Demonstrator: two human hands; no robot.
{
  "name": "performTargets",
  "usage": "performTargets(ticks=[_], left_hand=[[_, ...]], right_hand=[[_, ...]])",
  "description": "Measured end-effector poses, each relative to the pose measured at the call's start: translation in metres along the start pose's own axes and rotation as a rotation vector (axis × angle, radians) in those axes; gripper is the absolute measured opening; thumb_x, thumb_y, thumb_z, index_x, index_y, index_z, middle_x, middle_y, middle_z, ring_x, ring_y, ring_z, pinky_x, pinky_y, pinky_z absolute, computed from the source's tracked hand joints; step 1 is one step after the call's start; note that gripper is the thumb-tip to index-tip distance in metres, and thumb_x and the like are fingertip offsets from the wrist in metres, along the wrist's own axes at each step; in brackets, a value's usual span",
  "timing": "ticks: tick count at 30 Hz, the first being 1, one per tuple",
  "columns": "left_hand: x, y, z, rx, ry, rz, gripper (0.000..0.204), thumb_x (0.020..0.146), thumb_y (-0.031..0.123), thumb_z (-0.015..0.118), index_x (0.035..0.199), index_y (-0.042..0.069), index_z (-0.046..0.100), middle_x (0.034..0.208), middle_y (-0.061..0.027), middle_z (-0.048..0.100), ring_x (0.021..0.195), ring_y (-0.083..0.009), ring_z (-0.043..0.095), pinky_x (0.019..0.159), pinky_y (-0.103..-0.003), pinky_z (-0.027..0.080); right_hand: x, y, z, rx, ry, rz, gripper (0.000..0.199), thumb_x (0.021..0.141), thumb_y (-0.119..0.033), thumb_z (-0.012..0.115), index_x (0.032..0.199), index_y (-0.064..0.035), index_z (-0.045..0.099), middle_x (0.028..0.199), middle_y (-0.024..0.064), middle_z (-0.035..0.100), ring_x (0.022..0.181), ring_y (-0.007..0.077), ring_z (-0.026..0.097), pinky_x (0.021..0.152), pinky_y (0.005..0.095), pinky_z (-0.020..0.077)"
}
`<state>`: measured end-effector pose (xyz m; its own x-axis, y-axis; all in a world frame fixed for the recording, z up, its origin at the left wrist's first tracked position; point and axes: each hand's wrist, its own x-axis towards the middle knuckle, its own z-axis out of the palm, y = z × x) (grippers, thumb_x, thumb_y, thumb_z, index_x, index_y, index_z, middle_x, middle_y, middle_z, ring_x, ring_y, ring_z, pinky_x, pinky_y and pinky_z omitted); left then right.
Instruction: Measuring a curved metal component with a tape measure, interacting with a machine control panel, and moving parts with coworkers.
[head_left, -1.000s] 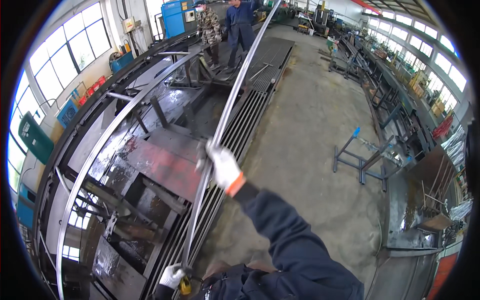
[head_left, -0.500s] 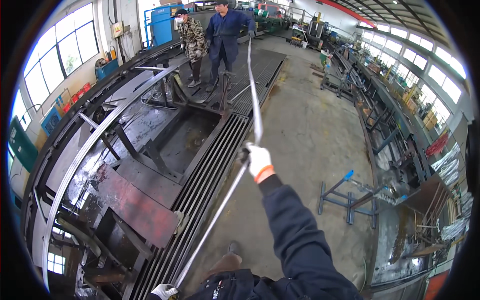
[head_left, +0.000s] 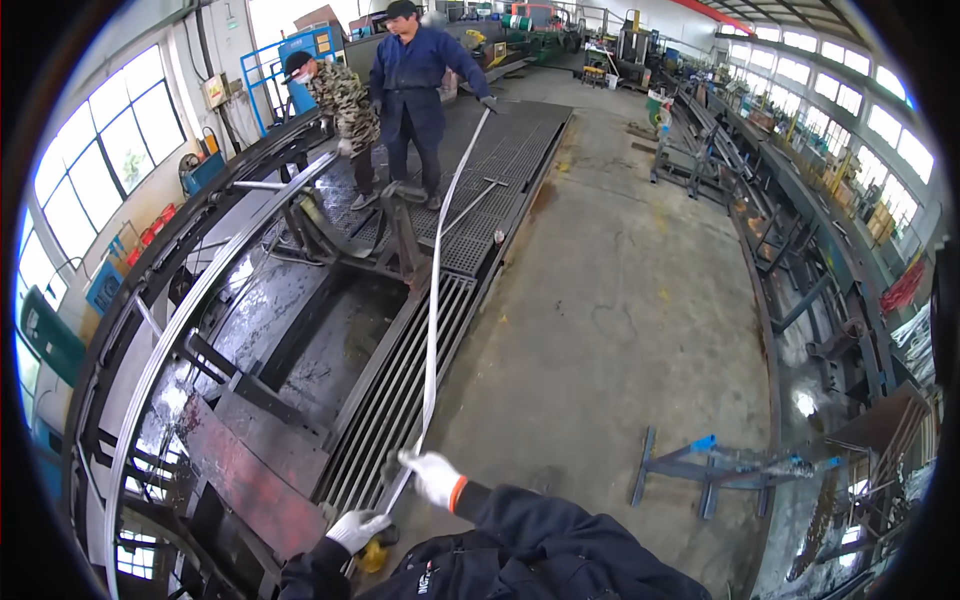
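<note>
Gripping a long metal strip [head_left: 432, 300] near its lower end, both gloved hands sit at bottom centre of the frame; left hand [head_left: 357, 528] lowest, fingers curled shut round the strip's end, likely steadying it. Just right and above, right hand [head_left: 437, 477] wraps the strip, fingers closed, thumb side up, probably carrying the weight. Strip runs up over the grating [head_left: 400, 400] to upper centre, where a co-worker's hand [head_left: 487, 102] holds the far end; second person [head_left: 340, 100] stands beside, upper left
</note>
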<state>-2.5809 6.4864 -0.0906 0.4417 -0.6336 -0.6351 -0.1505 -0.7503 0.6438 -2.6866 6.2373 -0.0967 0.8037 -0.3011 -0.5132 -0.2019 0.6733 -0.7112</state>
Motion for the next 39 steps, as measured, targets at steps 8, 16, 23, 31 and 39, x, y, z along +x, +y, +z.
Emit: performTargets(ticks=[8,16,23,31,39], left_hand=[[-0.017,-0.038,0.013,0.205,-0.08,-0.313,0.055,0.095,0.05,0.069,0.115,0.0,0.074,0.097,-0.0146,0.077,0.091,-0.0196,0.071,0.086,-0.037,0.055],[0.292,0.307,0.028,0.091,-0.193,-0.124,0.052,0.094,0.05,0.072,0.109,0.0,0.075,0.08,-0.0089,0.074,0.072,-0.0161,0.068,0.068,-0.037,0.053],[0.618,0.666,0.06,0.225,-0.247,0.128,0.054,0.095,0.05,0.069,0.11,-0.002,0.074,0.083,-0.011,0.075,0.069,-0.0158,0.069,0.064,-0.032,0.054],[0.817,0.896,0.03,0.51,-0.355,-0.055,0.067,0.09,0.063,0.069,0.119,0.004,0.074,0.08,-0.0085,0.071,0.066,-0.0151,0.062,0.064,-0.031,0.05],[0.994,1.126,-0.016,0.606,-0.272,-0.306,0.057,0.088,0.059,0.072,0.11,0.008,0.079,0.085,-0.0085,0.076,0.074,-0.0172,0.07,0.076,-0.034,0.055]], right_hand=[[0.231,-0.363,-0.387,0.429,0.257,-0.412,0.022,0.103,-0.024,0.06,0.103,-0.0025,0.062,0.083,0.015,0.07,0.064,0.0281,0.068,0.059,0.0444,0.0589],[0.309,-0.547,-0.624,0.388,0.363,-0.421,0.028,0.106,-0.028,0.052,0.098,-0.0042,0.063,0.082,0.0159,0.069,0.068,0.0325,0.069,0.06,0.0514,0.0591],[0.336,-0.54,-0.646,0.18,-0.054,-0.067,0.032,0.103,-0.03,0.064,0.115,-0.0011,0.066,0.105,0.0119,0.071,0.092,0.0263,0.069,0.081,0.0424,0.0567],[0.505,-0.777,-0.923,0.241,0.279,-0.32,0.028,0.103,-0.023,0.062,0.111,0.0034,0.062,0.096,0.0193,0.071,0.086,0.0341,0.072,0.082,0.0491,0.0611],[0.64,-1.05,-1.281,0.588,0.655,-0.289,0.021,0.105,-0.02,0.053,0.111,-0.0014,0.06,0.095,0.0188,0.07,0.085,0.0372,0.072,0.077,0.0573,0.0595]])
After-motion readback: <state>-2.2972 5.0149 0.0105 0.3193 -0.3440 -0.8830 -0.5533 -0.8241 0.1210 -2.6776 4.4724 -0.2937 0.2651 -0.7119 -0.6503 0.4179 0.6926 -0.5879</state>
